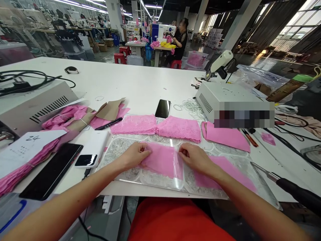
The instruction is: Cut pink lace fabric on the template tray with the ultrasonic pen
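A thin pink fabric piece [162, 162] lies on a clear plastic sheet with a lace-like white pattern [150, 180] in front of me. My left hand [135, 155] is closed at its upper left corner, thumb against fingers. At its upper right edge my right hand [197, 158] is closed in a pinch. Two stacks of pink lace, the left stack [134, 124] and the right stack [179, 128], lie just beyond my hands. Another pink fabric piece [225, 172] rests partly under my right forearm, and a folded pink stack [228, 136] sits farther right.
A black-handled tool with a metal tip [288, 185] lies at the right. Grey metal boxes stand at left [37, 103] and right [225, 93]. Phones [51, 170], a white power bank [92, 149], a black marker [108, 124] and tangled white elastic [193, 108] surround the work. A person sits at a far sewing machine.
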Demonstrator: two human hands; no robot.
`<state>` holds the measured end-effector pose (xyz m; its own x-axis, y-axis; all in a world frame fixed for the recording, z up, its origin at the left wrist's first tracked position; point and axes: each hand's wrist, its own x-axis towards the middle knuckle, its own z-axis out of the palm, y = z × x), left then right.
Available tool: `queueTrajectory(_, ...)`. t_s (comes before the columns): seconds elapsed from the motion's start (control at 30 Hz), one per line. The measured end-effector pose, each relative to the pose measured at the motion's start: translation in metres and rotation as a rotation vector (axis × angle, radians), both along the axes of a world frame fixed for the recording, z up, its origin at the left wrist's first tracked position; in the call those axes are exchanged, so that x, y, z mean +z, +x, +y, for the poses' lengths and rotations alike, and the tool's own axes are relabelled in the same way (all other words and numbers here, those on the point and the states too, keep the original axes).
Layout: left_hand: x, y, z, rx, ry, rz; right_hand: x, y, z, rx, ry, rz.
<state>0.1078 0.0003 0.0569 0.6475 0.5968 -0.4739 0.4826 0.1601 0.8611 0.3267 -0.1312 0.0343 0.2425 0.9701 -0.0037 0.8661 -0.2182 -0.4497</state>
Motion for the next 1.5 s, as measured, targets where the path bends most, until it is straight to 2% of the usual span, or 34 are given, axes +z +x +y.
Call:
queueTrajectory(0.33, -0.004, -0.023, 0.012, 0.009, 0.198, 0.066, 0.014, -0.014, 0.022, 0.08, 0.031, 0.084)
queueTrajectory(0.4, -0.006, -0.025, 0.012, -0.002, 0.223, 0.069, 0.016, -0.016, 0.015, 0.097, 0.047, 0.083)
queueTrajectory(0.5, -0.009, -0.026, 0.011, -0.018, 0.264, 0.066, 0.016, -0.018, -0.007, 0.216, 0.079, 0.071)
queueTrajectory(0.63, -0.013, -0.027, 0.011, -0.044, 0.317, 0.063, 0.002, -0.026, -0.032, 0.361, 0.146, 0.006)
queueTrajectory(0.73, -0.013, -0.027, 0.012, -0.065, 0.363, 0.077, -0.009, -0.029, -0.035, 0.388, 0.196, -0.042)
queueTrajectory(0.87, -0.01, -0.028, 0.014, -0.09, 0.446, 0.124, -0.007, -0.027, -0.031, 0.386, 0.237, -0.021)
queueTrajectory(0.97, -0.005, -0.03, 0.014, -0.103, 0.541, 0.185, -0.003, -0.028, -0.03, 0.4, 0.249, -0.016)
queueTrajectory(1.1, -0.002, -0.032, 0.01, -0.102, 0.72, 0.286, -0.007, -0.033, -0.031, 0.444, 0.23, -0.088)
queueTrajectory(1.2, -0.008, -0.035, 0.005, -0.079, 0.963, 0.324, -0.011, -0.036, -0.032, 0.441, 0.265, -0.129)
queueTrajectory(1.27, -0.016, -0.038, 0.002, -0.174, 1.217, 0.254, -0.012, -0.037, -0.034, 0.443, 0.29, -0.139)
queueTrajectory(1.33, -0.026, -0.041, 0.0, -0.372, 1.425, 0.124, -0.012, -0.036, -0.035, 0.446, 0.307, -0.139)
queueTrajectory(1.4, -0.036, -0.043, 0.0, -0.535, 1.513, 0.04, -0.013, -0.035, -0.035, 0.427, 0.327, -0.122)
queueTrajectory(1.5, -0.048, -0.045, 0.001, -0.607, 1.575, 0.064, -0.014, -0.029, -0.029, 0.341, 0.355, -0.109)
